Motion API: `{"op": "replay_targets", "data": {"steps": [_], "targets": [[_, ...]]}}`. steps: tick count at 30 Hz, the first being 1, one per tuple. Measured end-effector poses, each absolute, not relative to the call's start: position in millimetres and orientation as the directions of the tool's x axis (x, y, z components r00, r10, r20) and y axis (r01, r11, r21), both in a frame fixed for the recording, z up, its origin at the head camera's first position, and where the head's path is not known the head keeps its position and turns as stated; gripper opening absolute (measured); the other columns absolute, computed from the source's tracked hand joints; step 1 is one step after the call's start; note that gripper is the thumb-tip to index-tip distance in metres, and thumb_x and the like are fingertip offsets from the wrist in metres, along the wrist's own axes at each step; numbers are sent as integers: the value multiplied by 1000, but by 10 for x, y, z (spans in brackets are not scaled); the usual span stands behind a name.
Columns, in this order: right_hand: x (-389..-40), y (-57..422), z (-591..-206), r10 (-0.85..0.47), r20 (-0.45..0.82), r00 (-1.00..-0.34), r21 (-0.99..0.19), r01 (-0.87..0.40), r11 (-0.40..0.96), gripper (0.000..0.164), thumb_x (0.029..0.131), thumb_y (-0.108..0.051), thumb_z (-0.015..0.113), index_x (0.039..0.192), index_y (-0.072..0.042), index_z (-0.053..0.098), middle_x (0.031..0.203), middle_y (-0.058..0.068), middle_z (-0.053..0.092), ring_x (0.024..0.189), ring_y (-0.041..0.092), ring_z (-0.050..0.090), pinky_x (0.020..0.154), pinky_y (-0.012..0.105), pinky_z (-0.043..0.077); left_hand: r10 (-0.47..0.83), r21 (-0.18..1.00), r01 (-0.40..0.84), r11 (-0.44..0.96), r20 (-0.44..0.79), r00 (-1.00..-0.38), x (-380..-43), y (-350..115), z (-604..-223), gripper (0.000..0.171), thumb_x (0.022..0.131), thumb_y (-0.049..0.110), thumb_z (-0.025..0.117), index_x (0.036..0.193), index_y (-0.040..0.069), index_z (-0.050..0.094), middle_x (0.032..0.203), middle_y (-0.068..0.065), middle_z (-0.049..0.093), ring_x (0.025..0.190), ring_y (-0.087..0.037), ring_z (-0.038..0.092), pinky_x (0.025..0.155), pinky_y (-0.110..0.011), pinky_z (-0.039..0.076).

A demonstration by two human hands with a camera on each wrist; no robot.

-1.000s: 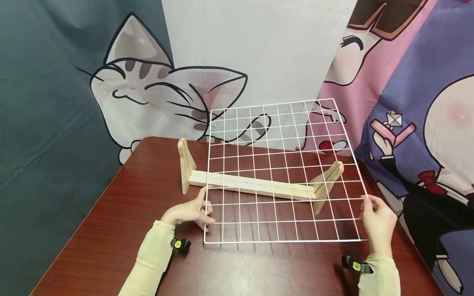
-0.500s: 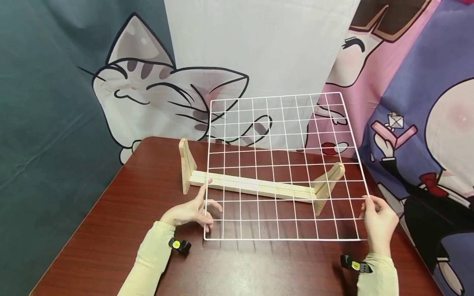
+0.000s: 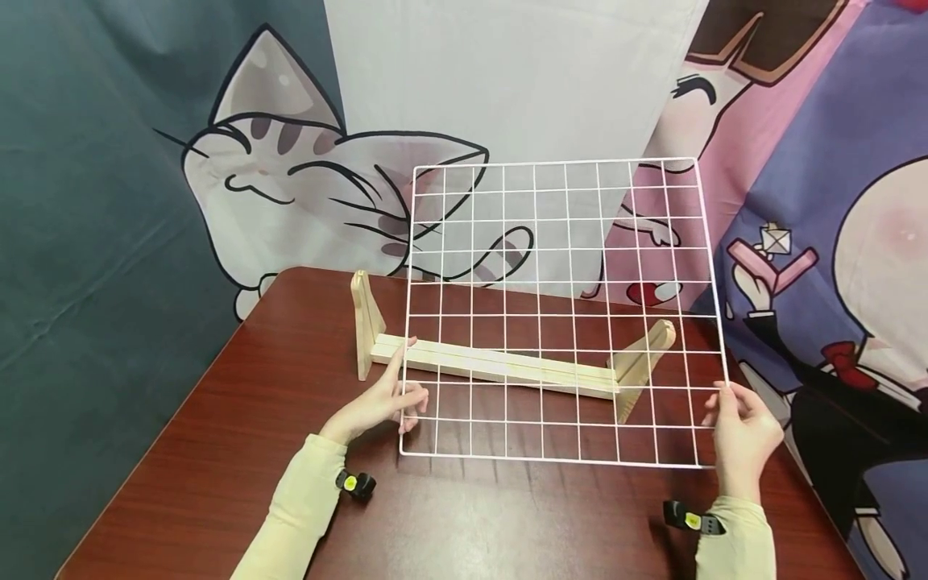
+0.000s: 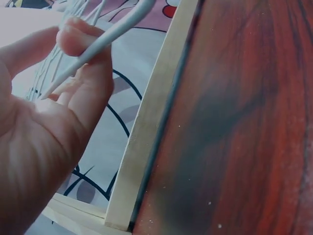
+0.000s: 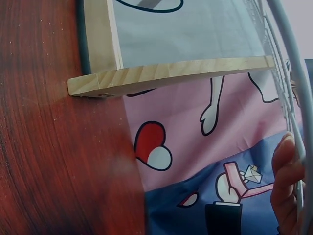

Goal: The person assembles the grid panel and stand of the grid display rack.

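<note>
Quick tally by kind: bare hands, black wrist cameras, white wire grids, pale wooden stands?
White rectangular wire grid: 1
Pale wooden stand with two uprights: 1
Bare left hand and right hand: 2
Black wrist cameras with yellow dots: 2
Total: 6

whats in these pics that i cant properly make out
Left wrist view: the white wire grid and the wooden stand both run past the top edge, which cuts them off.
Right wrist view: the right grip is partly cut off by the right edge, and grid wire covers some of it.
Head view: the yellow mark at the left wrist is too small for detail.
</note>
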State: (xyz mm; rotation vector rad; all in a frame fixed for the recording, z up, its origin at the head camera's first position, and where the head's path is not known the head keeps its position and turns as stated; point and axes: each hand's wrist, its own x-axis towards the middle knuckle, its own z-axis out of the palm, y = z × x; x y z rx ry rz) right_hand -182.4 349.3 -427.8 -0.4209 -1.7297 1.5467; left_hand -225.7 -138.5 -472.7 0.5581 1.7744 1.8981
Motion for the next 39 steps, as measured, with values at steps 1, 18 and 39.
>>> {"op": "replay_targets", "data": {"steps": [1, 18, 39], "targets": [[-1824, 3491, -4278, 686, 333, -647, -943, -246, 226, 18, 92, -2, 60, 83, -12, 72, 51, -14, 60, 33, 1, 47, 35, 12, 37, 592, 997, -57, -51, -15, -806, -2261, -1386, -4722, 82, 101, 13, 51, 147, 52, -5, 79, -15, 54, 52, -15, 56, 49, -27, 49], [-1863, 3418, -4256, 686, 360, -632, -871, -491, 4, 11, 91, 4, 60, 87, 7, 69, 52, 0, 61, 35, 8, 48, 36, 16, 39, 517, 993, 41, -106, 91, -851, -2326, -1495, -4580, 51, 105, 43, 25, 152, 46, 4, 74, -15, 53, 51, -22, 63, 45, -40, 54], [-1903, 3347, -4336, 696, 372, -614, -874, -485, 40, 17, 91, 4, 57, 78, 0, 66, 48, -3, 57, 35, 6, 45, 35, 15, 35, 415, 972, 226, -56, 229, -881, -2348, -1599, -4556, 52, 107, 20, 30, 154, 38, 14, 74, -30, 51, 48, -29, 64, 44, -54, 51]]}}
